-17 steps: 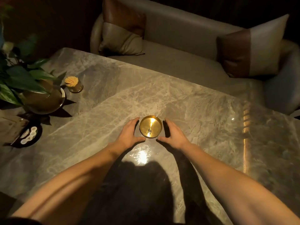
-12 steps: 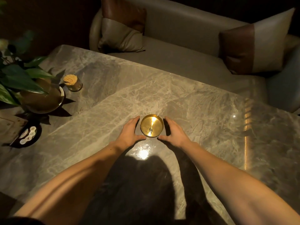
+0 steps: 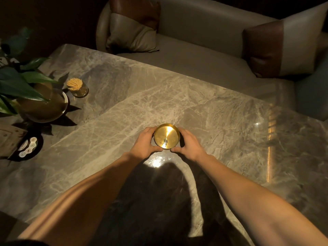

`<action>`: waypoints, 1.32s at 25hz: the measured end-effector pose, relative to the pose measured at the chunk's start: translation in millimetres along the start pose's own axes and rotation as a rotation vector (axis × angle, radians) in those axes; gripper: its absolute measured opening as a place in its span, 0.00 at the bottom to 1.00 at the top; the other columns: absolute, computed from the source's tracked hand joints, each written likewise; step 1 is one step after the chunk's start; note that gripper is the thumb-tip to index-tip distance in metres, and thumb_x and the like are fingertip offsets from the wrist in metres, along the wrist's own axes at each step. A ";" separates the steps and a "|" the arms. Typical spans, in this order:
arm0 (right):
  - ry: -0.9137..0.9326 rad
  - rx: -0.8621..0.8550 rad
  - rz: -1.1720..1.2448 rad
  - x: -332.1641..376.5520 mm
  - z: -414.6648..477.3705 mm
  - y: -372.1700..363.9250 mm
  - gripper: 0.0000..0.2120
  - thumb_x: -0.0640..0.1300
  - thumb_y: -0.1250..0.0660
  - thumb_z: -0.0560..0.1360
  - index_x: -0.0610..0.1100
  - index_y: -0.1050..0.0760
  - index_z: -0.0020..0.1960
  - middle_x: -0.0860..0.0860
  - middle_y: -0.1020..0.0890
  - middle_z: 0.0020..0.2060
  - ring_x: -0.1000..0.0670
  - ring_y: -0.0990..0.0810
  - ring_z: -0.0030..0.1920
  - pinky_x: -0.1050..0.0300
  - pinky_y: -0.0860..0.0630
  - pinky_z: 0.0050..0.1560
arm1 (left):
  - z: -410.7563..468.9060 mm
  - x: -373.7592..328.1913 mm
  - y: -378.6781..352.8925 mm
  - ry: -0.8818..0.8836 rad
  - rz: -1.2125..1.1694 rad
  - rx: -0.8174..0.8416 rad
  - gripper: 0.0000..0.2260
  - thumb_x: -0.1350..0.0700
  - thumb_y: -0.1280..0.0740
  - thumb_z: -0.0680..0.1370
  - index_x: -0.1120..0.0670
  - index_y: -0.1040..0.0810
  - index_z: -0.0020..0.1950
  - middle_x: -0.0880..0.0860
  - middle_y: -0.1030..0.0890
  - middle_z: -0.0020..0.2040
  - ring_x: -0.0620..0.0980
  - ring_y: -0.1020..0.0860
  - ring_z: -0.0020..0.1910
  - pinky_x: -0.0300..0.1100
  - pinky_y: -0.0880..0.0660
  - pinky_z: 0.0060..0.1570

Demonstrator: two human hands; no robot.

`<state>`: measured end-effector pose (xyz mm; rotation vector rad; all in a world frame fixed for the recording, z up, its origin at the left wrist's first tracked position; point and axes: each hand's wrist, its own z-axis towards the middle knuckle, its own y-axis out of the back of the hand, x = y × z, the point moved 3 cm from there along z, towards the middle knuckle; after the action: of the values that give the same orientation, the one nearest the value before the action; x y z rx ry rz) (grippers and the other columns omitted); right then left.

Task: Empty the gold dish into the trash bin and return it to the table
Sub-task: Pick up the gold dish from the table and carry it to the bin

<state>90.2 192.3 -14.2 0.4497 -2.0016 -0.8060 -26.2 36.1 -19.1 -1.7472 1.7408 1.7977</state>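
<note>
Single head view, high and close, facing forward-down over marble table (image 3: 221, 110)

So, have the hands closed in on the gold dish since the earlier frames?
Yes. Left hand and right hand now wrap the gold dish, closing the earlier gaps; the dish stays put.

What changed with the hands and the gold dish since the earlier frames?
Both hands closed in: the left hand and right hand now cup the sides of the gold dish, where before they lay on the table slightly apart from it. The dish has not visibly left its spot, and dark crumbs remain inside.
</note>
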 end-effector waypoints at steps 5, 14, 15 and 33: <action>0.031 -0.038 0.057 -0.8 -5.2 11.8 0.44 0.50 0.20 0.65 0.45 0.38 0.75 0.47 0.28 0.69 0.46 0.31 0.70 0.52 0.34 0.69 | -2.3 -10.2 5.4 -0.038 -0.010 -0.040 0.40 0.52 0.18 0.62 0.55 0.30 0.71 0.54 0.25 0.63 0.45 0.28 0.59 0.21 0.38 0.53; 0.126 -0.227 0.154 -4.4 -44.8 60.4 0.41 0.49 0.21 0.66 0.49 0.36 0.74 0.50 0.27 0.66 0.56 0.30 0.62 0.62 0.34 0.60 | -15.1 -67.1 14.2 -0.179 -0.047 -0.143 0.37 0.51 0.19 0.64 0.54 0.28 0.69 0.52 0.25 0.63 0.43 0.29 0.58 0.22 0.36 0.54; 0.131 -0.246 0.167 -6.9 -52.2 66.2 0.40 0.49 0.21 0.66 0.49 0.36 0.73 0.50 0.27 0.66 0.57 0.31 0.61 0.66 0.35 0.59 | -16.9 -74.7 12.5 -0.185 -0.050 -0.144 0.37 0.51 0.19 0.63 0.54 0.29 0.69 0.52 0.25 0.64 0.44 0.28 0.58 0.25 0.35 0.56; 0.116 -0.442 0.367 -166.7 -247.0 205.6 0.38 0.46 0.21 0.66 0.49 0.32 0.72 0.53 0.27 0.67 0.54 0.28 0.65 0.56 0.27 0.64 | -71.9 -285.7 -146.6 -0.393 -0.170 -0.080 0.38 0.49 0.19 0.62 0.51 0.28 0.70 0.47 0.25 0.63 0.36 0.27 0.60 0.27 0.31 0.60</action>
<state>387.9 348.8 119.7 -0.1221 -1.6650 -0.9279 219.4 206.2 118.8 -1.3937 1.3435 1.9903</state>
